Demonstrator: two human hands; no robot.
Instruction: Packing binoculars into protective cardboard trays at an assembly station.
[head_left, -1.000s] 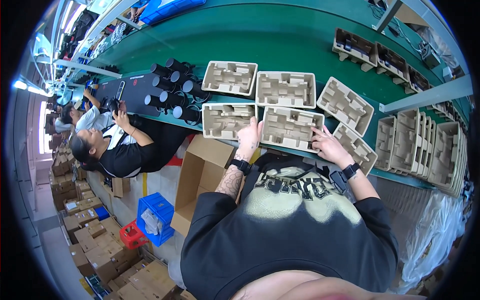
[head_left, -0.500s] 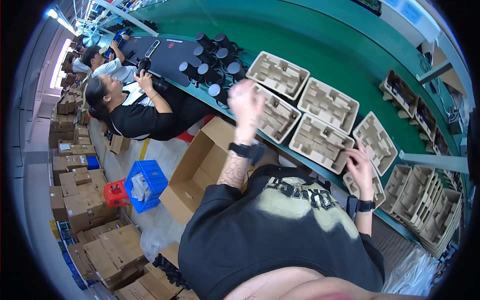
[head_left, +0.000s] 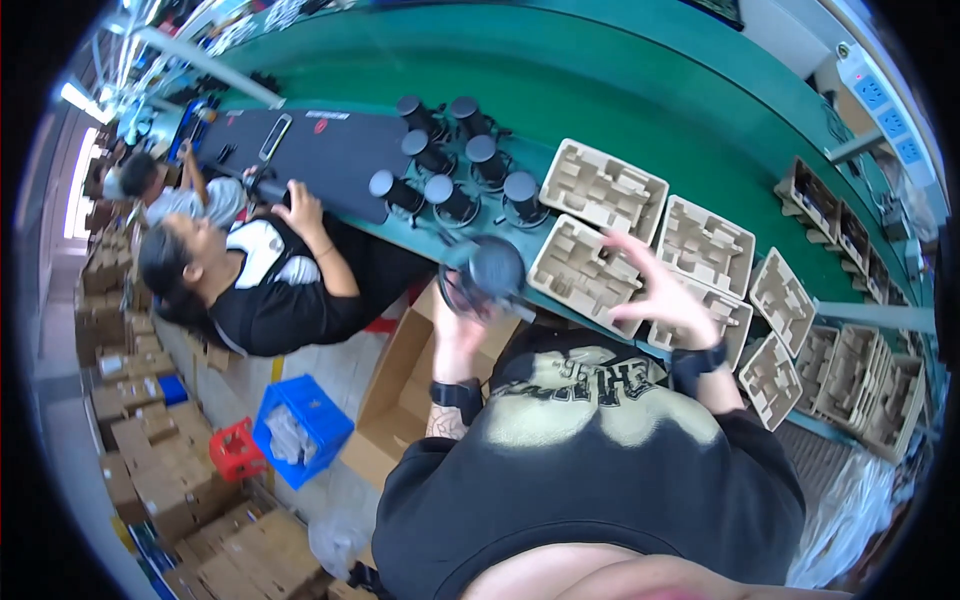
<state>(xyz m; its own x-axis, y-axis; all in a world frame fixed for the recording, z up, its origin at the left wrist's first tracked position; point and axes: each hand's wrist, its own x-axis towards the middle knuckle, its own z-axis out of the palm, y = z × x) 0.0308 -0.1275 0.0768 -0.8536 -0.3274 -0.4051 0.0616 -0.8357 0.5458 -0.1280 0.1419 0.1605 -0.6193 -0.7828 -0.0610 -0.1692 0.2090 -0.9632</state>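
Note:
A black cylindrical device (head_left: pixel 494 266) with a dark round part below it is in my left hand (head_left: pixel 455 330), held up in front of the table edge. It is smeared by motion, and its exact kind cannot be told. My right hand (head_left: pixel 672 305) hovers over the moulded pulp trays with its fingers spread, holding nothing. Below it are a near tray (head_left: pixel 590 265) and another tray (head_left: pixel 715 312), partly hidden by the hand. Several similar black cylinders (head_left: pixel 488 160) stand upright on round bases on the table, left of the trays.
More pulp trays (head_left: pixel 710 240) lie on the green table, with nested stacks (head_left: pixel 865 385) at right. An open cardboard box (head_left: pixel 385 400) stands below the table edge, beside a blue crate (head_left: pixel 325 425) and red stool (head_left: pixel 235 450). A co-worker (head_left: pixel 270 275) sits at left.
My left hand has taken hold of a black cylindrical device and brought it toward me. My right hand has moved left, up from the near trays. The view has shifted.

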